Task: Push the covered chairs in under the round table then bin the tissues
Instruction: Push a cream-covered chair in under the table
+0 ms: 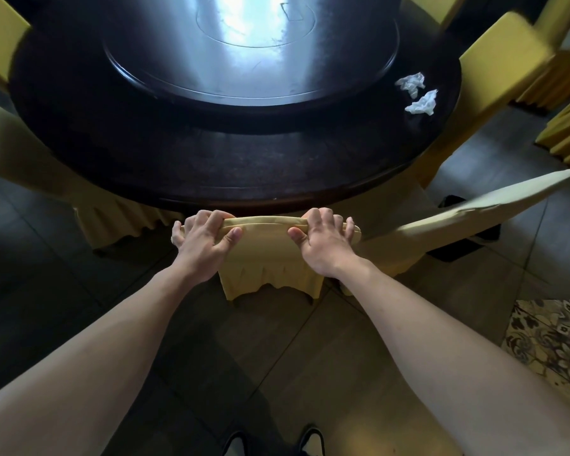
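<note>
Head view, looking down along both bare forearms. Left hand (204, 240) and right hand (323, 238) each hold the top edge of a yellow covered chair (270, 258) directly in front of the person; the grip on both sides is closed round the backrest top, fingers curled over the far side, thumbs pressed against the near face of the cover. The chair's back stands just beside the near rim of the round table (211, 166), a dark wood surface, with the seat hidden beneath it. A raised dark turntable (244, 54) sits on the middle of the surface, glare across it. Two crumpled white tissues (415, 93) lie on the surface near its right rim, close together, well apart from either hand. More covered chairs ring the table: one at the left (63, 179) with its pleated skirt near the rim, one at the upper right (500, 70) against the rim, and a paler one at the right (474, 212), angled away from the table. Floor is dark tile (277, 357); a floral-patterned patch (553, 337) shows at the lower right. Toes of dark shoes (310, 439) at the bottom edge.
</note>
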